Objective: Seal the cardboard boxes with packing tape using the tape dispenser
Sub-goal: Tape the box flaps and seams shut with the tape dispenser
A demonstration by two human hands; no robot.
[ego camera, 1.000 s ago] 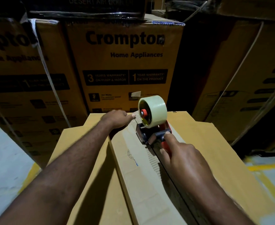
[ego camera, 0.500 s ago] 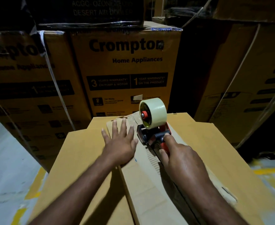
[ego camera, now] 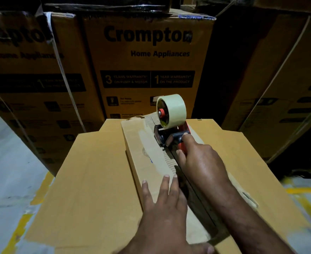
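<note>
the right hand [ego camera: 202, 162] was clamped round the handle of the tape dispenser [ego camera: 171, 132], which sat on the far end of the box [ego camera: 96, 180] over its seam [ego camera: 200, 208]. the left hand [ego camera: 165, 204], just before flat right beside the dispenser, had slid back well short of it, fingers straight on the flap [ego camera: 147, 158], likely holding it down for the pull along the seam

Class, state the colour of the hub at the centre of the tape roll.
Red-orange; the hub shows best in the head view.
</note>
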